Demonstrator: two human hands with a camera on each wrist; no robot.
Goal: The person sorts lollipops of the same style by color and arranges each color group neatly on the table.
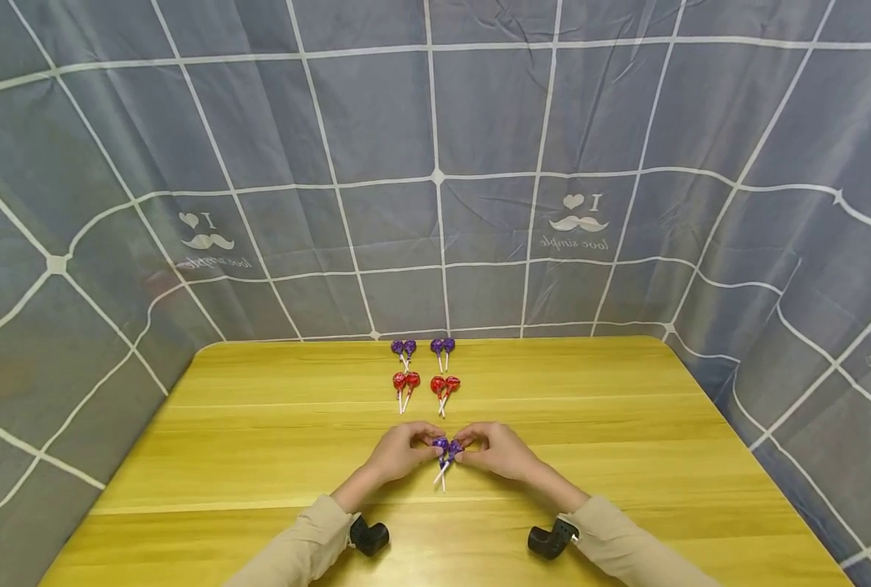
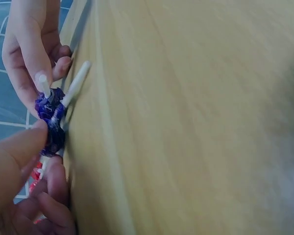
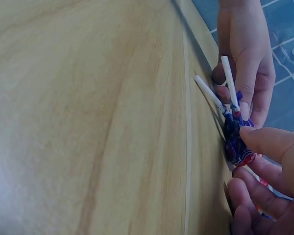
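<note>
In the head view, two purple-wrapped lollipops lie close together near the middle of the table, their white sticks crossing toward the person. My left hand [image 1: 400, 451] pinches the left purple lollipop [image 1: 439, 443] by its wrapped head. From the other side, the thumb and fingers of my right hand [image 1: 500, 451] pinch the right purple lollipop [image 1: 456, 447]. The left wrist view shows the purple heads [image 2: 54, 134] pressed against each other between both hands. In the right wrist view, the two white sticks [image 3: 229, 81] point away from the fingers, low over the wood.
Beyond the hands, two red lollipop pairs [image 1: 407, 381] [image 1: 445, 384] lie side by side. Behind them are two purple pairs [image 1: 404, 348] [image 1: 443, 346], near the far edge. A grey gridded curtain [image 1: 479, 228] surrounds the wooden table [image 1: 259, 456]. Black cameras [image 1: 369, 536] sit at both wrists.
</note>
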